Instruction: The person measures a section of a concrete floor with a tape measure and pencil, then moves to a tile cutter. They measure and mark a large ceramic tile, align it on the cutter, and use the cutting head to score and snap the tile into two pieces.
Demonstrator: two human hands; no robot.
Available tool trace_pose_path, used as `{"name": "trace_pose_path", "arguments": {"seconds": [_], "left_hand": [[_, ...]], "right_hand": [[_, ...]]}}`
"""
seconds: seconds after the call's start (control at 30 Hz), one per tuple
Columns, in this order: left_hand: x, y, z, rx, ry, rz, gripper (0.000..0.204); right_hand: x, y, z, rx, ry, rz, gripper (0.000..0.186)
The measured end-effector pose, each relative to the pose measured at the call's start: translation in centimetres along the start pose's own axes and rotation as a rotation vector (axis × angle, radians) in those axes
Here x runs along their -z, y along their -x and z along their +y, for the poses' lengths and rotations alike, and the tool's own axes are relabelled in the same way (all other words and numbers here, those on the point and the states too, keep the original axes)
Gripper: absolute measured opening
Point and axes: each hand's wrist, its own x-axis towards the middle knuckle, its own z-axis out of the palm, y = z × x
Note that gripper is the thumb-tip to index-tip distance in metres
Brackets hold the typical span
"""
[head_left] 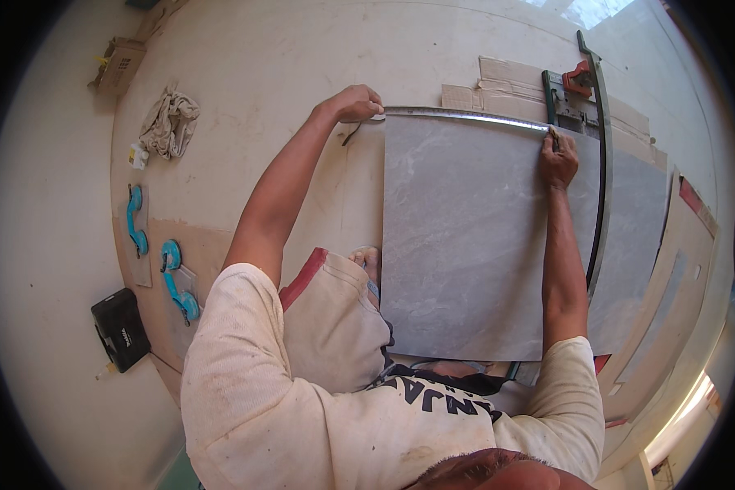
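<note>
- Gray tile lies flat, its right part passing under the long rail of a tile cutter.
- The measuring tape runs along the tile's far edge; the left hand is curled around its left end, by the corner.
- The right hand has its fingers bunched at the other end, near the rail; what they pinch cannot be told.
- If either hand slipped, the tape could skew and mislead; leaning on the tile might shift it under the rail.
</note>
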Motion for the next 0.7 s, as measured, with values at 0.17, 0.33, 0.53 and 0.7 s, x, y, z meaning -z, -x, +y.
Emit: {"name": "trace_pose_path", "arguments": {"seconds": [0.17, 0.33, 0.53, 0.7], "left_hand": [[-0.22, -0.30, -0.35, -0.034, 0.017, 0.009, 0.027], [-0.31, -0.50, -0.26, -0.045, 0.028, 0.004, 0.027], [-0.34, -0.72, -0.45, -0.036, 0.050, 0.000, 0.025], [-0.19, -0.46, -0.12, -0.021, 0.084, -0.020, 0.023]], "right_hand": [[-0.33, 0.11, -0.05, -0.040, 0.021, -0.001, 0.016], [-0.22, 0.26, 0.00, -0.028, 0.024, 0.012, 0.017], [-0.32, 0.10, 0.04, -0.014, 0.035, 0.009, 0.018], [-0.40, 0.13, 0.16, -0.053, 0.071, -0.017, 0.017]]}}
